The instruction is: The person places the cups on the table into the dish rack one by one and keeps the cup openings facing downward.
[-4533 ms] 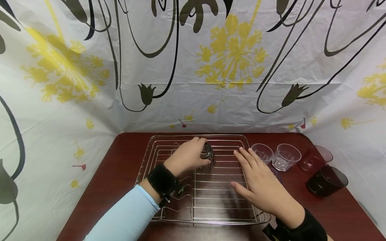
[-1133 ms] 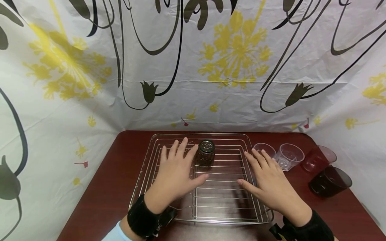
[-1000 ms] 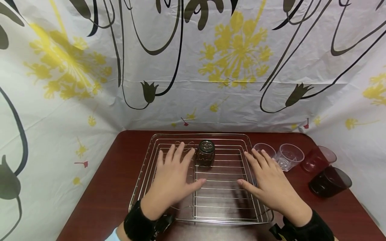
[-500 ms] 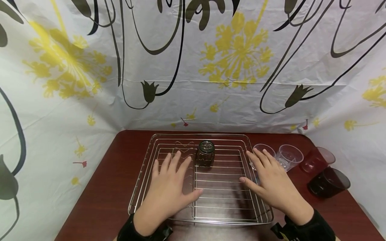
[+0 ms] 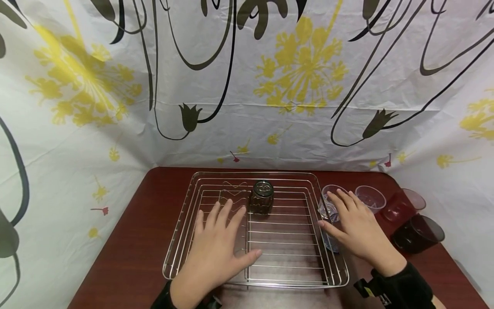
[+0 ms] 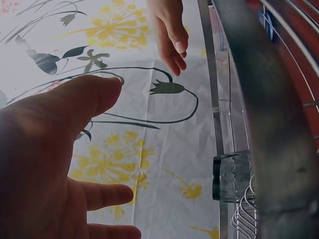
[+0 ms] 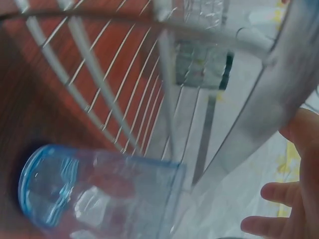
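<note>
Just beyond the left fingers (image 5: 236,219), dark glass (image 5: 261,199).

Count, by kind. Wire rack (image 5: 289,286): 1. Green-tinted glass tumbler (image 5: 261,198): 1. Clear tumblers (image 5: 372,198): 2. Red tumbler (image 5: 404,206): 1. Near-black tumbler (image 5: 417,235): 1. Blue-tinted tumbler (image 7: 99,189): 1, probably separate from the clear pair, being half hidden in the head view. All tumblers together: 6. Black wrist straps (image 5: 405,286): 2. Worktop (image 5: 127,240): 1.
</note>
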A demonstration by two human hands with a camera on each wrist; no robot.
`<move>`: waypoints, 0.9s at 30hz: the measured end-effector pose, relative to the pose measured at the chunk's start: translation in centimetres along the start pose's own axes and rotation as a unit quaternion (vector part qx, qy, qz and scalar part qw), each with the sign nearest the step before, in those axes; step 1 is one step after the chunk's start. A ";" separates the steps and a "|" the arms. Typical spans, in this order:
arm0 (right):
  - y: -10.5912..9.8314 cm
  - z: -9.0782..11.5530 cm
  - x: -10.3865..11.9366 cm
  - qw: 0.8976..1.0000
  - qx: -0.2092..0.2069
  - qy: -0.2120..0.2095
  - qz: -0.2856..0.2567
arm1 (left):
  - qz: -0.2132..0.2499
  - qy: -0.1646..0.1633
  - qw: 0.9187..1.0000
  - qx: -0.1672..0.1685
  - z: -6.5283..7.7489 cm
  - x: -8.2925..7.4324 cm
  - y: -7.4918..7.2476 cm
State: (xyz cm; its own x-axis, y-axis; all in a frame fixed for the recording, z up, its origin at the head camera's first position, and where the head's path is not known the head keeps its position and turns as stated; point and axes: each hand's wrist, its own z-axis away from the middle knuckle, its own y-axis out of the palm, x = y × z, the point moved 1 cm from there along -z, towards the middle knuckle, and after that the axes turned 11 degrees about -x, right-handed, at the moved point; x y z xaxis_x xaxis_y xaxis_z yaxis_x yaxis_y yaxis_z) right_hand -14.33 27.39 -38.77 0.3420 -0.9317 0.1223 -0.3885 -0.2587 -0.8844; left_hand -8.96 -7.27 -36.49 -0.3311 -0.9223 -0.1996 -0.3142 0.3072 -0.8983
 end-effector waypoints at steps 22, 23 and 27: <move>1.2 0.3 -6.8 0.999 -0.003 0.042 0.011 | 0.005 0.010 1.000 0.005 0.1 0.0 0.5; 1.2 0.4 -7.2 0.999 -0.002 0.048 0.010 | 0.007 0.011 1.000 0.005 0.1 0.0 0.5; 1.3 0.7 -8.6 0.998 0.001 0.064 0.015 | 0.014 0.013 1.000 -0.002 0.0 -0.1 0.6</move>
State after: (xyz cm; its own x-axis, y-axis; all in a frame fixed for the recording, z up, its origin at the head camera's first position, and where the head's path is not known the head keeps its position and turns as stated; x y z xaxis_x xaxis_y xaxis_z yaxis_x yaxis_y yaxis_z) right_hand -17.18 35.25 -41.30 0.2177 -0.9641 0.1518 -0.3959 -0.2294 -0.8892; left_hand -9.08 -6.99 -36.98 -0.3632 -0.9065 -0.2152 -0.3070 0.3345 -0.8910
